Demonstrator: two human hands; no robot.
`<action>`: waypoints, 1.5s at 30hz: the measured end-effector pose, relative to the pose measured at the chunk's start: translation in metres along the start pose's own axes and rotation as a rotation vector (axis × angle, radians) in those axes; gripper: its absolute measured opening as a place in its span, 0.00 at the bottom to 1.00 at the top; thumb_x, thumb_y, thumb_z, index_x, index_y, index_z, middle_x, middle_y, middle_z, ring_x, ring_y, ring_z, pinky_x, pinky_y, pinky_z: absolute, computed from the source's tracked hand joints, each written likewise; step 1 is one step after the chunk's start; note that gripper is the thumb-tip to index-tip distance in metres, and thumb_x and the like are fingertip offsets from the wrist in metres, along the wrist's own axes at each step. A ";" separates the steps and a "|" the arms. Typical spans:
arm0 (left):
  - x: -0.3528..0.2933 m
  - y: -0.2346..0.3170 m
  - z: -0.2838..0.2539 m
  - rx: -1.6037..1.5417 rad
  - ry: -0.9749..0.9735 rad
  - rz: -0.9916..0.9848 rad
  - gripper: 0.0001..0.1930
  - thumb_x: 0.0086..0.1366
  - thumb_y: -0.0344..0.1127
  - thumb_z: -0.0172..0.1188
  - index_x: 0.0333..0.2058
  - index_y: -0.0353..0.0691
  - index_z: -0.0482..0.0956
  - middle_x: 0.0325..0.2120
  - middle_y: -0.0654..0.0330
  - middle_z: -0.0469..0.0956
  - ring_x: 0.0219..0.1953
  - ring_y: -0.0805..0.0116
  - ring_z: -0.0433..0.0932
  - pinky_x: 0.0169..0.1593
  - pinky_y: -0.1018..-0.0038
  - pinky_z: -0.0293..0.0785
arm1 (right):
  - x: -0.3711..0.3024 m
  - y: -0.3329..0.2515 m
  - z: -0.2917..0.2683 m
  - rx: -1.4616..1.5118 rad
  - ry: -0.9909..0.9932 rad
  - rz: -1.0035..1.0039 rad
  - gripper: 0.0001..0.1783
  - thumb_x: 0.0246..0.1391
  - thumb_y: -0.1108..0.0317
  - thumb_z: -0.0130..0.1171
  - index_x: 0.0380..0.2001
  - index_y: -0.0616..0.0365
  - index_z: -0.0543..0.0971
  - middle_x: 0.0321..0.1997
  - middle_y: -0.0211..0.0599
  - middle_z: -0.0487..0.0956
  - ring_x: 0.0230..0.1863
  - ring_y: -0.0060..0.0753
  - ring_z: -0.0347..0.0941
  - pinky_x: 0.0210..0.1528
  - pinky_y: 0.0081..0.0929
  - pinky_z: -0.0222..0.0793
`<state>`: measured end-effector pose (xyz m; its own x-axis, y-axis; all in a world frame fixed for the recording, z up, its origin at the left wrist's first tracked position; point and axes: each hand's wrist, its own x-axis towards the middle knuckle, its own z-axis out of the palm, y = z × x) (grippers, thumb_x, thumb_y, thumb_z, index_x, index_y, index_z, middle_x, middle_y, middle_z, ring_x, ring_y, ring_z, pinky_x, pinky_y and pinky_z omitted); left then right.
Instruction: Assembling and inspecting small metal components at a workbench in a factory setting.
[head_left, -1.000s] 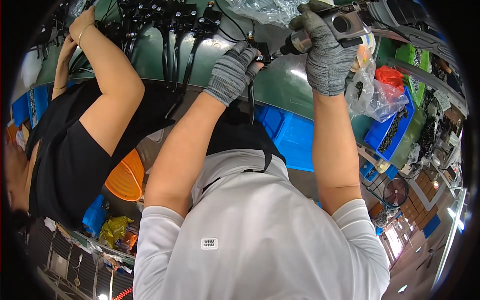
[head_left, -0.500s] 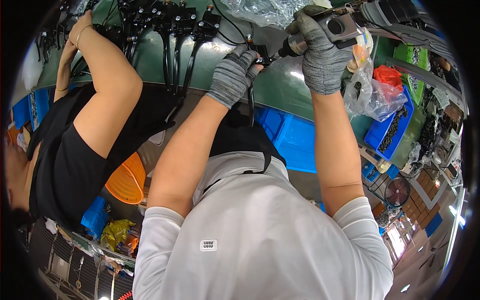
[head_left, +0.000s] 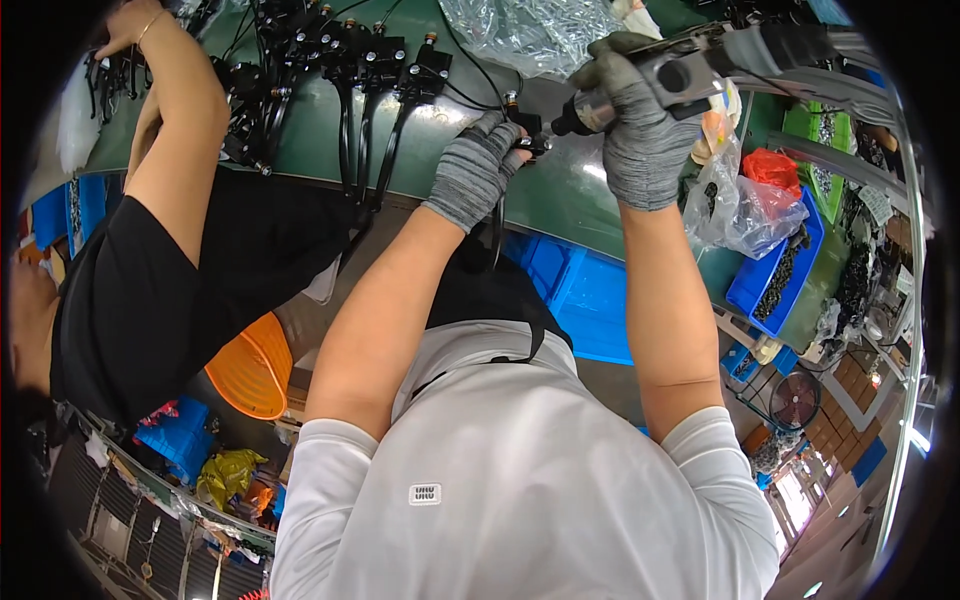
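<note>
My gloved left hand [head_left: 477, 165] is closed around a black brake lever assembly [head_left: 528, 128] over the front edge of the green workbench [head_left: 570, 205]. Its lever hangs down below my fingers, and a thin black cable lies just behind it. In my right hand [head_left: 640, 125], also gloved in grey, is a power screwdriver [head_left: 690, 72] with a dark nose, held roughly level and pointing left. A small gap shows between that nose and the bolt on the assembly. Several more black lever assemblies [head_left: 385, 70] lie in a row left of my left hand, their levers toward me.
At the left a co-worker's hand [head_left: 133, 25] is among more black parts. A clear bag of small hardware [head_left: 535, 35] lies at the back. On the right are a blue bin [head_left: 800, 285] of dark small parts, plastic bags and a green tray [head_left: 830, 130]. Blue crates [head_left: 590, 300] stand below the bench.
The screwdriver's nose has drawn back a little from the assembly in my left hand. The co-worker's arm has shifted to the left. The whole view has tilted slightly.
</note>
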<state>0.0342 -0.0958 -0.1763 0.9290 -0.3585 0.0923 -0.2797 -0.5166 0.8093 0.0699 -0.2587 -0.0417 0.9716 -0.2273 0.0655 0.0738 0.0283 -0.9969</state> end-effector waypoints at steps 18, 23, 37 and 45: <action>-0.007 -0.008 -0.003 0.269 -0.025 0.146 0.20 0.63 0.39 0.61 0.53 0.43 0.77 0.58 0.51 0.71 0.59 0.52 0.71 0.58 0.63 0.72 | -0.013 0.008 0.018 -0.407 -0.091 0.110 0.21 0.49 0.58 0.68 0.45 0.56 0.78 0.40 0.36 0.82 0.42 0.32 0.78 0.45 0.33 0.75; -0.015 -0.049 0.032 -0.423 0.036 -0.103 0.23 0.63 0.34 0.60 0.57 0.37 0.72 0.60 0.45 0.68 0.60 0.46 0.69 0.61 0.60 0.70 | 0.002 0.007 0.027 -0.096 -0.121 0.122 0.23 0.44 0.66 0.68 0.46 0.59 0.79 0.42 0.33 0.82 0.43 0.28 0.76 0.48 0.29 0.73; -0.005 -0.055 0.019 0.684 -0.133 0.063 0.26 0.63 0.54 0.56 0.55 0.44 0.74 0.56 0.50 0.72 0.57 0.47 0.70 0.54 0.57 0.71 | -0.011 -0.033 0.038 -0.142 -0.027 0.117 0.31 0.41 0.58 0.69 0.50 0.58 0.76 0.44 0.44 0.81 0.41 0.36 0.76 0.48 0.35 0.73; 0.015 -0.027 0.009 0.135 -0.004 0.126 0.16 0.64 0.39 0.60 0.45 0.35 0.75 0.41 0.47 0.76 0.43 0.46 0.76 0.48 0.58 0.72 | 0.006 -0.035 -0.012 -0.368 -0.034 -0.074 0.30 0.39 0.57 0.71 0.44 0.64 0.74 0.37 0.50 0.80 0.37 0.46 0.76 0.44 0.37 0.74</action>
<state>0.0533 -0.0943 -0.2025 0.8837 -0.4298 0.1854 -0.4239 -0.5668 0.7064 0.0700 -0.2727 -0.0066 0.9741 -0.1826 0.1336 0.0650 -0.3399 -0.9382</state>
